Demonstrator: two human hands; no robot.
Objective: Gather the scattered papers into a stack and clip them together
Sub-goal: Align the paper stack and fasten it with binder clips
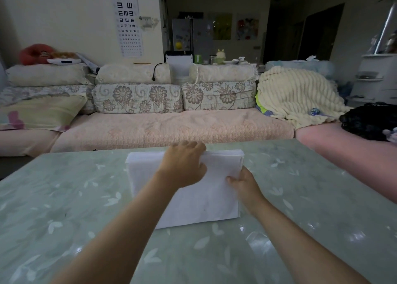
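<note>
Toward the middle of the far edge of a glossy pale-green desk (64,197) printed with white leaves: a stack of white paper sheets (204,204), roughly squared, the far ends of the sheets slightly fanned. Near edge down on the desk; whether the far edge is lifted, impossible to tell. Clasped at its far edge by the left grip (184,165), fingers curled over that edge, thumb laid on the top sheet. Held at its right edge by the right grip (245,185), thumb pressed on the top sheet, the other fingers hidden past the edge. Both forearms bare, reaching in from the near edge of the desk. Beyond the far edge, a long pink-covered sofa (171,129) with floral cushions (137,99), a cream ribbed blanket (300,94) heaped at its right end, and on the wall behind, an eye chart (127,19).
</note>
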